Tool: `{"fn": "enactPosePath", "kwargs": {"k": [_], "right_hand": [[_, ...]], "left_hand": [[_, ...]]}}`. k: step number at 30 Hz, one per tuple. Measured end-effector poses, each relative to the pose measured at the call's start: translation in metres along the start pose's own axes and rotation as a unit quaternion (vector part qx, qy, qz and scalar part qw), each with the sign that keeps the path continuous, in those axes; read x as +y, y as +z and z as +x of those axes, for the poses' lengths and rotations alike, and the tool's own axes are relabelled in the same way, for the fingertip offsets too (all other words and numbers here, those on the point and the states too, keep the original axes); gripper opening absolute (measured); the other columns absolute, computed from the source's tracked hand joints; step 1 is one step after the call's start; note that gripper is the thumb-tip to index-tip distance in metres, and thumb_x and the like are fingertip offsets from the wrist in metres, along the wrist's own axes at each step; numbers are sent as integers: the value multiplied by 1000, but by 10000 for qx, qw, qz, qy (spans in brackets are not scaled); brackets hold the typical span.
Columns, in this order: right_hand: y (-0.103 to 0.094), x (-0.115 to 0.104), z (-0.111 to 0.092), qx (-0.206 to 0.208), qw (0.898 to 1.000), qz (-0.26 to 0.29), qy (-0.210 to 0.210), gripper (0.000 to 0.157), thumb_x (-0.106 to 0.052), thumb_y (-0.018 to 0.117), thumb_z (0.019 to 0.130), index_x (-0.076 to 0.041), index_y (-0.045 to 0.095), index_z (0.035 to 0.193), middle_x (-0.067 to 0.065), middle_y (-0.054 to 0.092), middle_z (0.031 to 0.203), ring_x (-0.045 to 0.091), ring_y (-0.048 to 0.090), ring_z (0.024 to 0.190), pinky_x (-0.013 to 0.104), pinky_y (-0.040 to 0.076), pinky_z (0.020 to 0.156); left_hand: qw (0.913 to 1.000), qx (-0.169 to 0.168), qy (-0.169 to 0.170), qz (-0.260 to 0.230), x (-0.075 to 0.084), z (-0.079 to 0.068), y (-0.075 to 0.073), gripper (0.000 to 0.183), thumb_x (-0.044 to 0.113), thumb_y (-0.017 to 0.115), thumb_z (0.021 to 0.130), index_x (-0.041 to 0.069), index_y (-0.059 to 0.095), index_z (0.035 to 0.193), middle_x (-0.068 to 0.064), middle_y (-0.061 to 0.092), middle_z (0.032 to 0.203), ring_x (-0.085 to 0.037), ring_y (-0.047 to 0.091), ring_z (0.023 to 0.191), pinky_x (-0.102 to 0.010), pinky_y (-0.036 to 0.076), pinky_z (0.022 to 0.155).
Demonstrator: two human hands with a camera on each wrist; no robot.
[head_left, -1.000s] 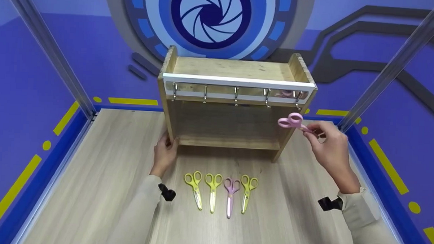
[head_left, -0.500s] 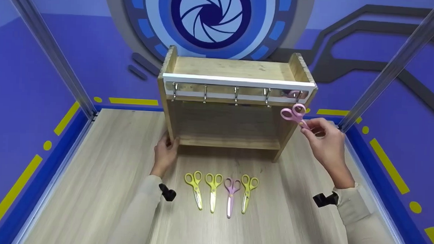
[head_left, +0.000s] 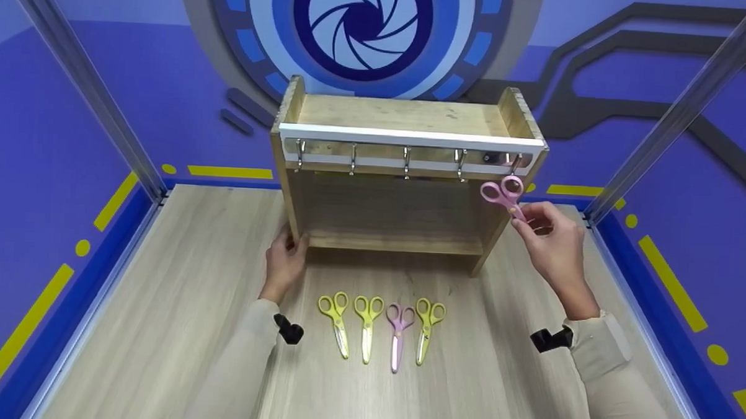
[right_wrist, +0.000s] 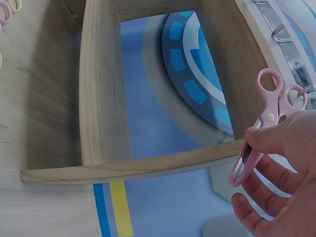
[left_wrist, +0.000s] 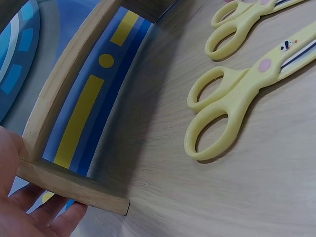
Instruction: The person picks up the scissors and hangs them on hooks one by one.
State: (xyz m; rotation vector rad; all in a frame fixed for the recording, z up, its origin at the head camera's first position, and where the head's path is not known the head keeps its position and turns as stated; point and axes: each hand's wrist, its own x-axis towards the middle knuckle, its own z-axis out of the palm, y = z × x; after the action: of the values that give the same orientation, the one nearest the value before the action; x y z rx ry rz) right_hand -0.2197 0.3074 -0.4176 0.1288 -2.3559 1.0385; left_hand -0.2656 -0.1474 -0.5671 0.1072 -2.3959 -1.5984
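Observation:
My right hand (head_left: pixel 555 244) pinches a pair of pink scissors (right_wrist: pixel 266 118) by the blades, handle rings upward. The rings are right at the rightmost metal hook (head_left: pixel 516 163) of the wooden rack (head_left: pixel 384 244); in the right wrist view a ring overlaps that hook's tip. My left hand (head_left: pixel 284 265) grips the lower front of the rack's left side panel (left_wrist: pixel 74 185), with thumb and fingers on either side of it. On the table in front lie three yellow scissors (head_left: pixel 367 327) and another pink pair of scissors (head_left: pixel 398 334), handles toward the rack.
Several hooks line a white-edged rail (head_left: pixel 382 135) along the rack's front top. Blue printed walls (head_left: pixel 78 131) stand behind and on both sides of the table (head_left: pixel 204 259). Metal posts (head_left: pixel 680 108) rise at the back corners.
My right hand has moved left and slightly up, tilting the pink scissors so their rings come up to the rightmost hook. My left hand and the scissors on the table stay put.

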Motion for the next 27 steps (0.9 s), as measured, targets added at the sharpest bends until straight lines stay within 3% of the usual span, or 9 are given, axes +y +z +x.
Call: {"fn": "enactPosePath", "kwargs": {"k": [16,27], "right_hand": [[17,6,-3,-33,9998,168,-60,13,-5,80,89,-2,73,99,9,73,87,12,64,75,8,49,68],[26,7,-7,-262,9995,131,77,19,-11,77,93,-2,72,109,11,74,97,20,66,83,7,48,71]], "left_hand": [[9999,28,31,-127,-1,0,1,51,23,60,105,3,48,150,-25,63,133,-36,62,123,-48,53,100],[10000,32,-2,-34,0,-2,1,50,27,60,105,4,50,149,-23,64,134,-35,63,123,-51,53,100]]}}
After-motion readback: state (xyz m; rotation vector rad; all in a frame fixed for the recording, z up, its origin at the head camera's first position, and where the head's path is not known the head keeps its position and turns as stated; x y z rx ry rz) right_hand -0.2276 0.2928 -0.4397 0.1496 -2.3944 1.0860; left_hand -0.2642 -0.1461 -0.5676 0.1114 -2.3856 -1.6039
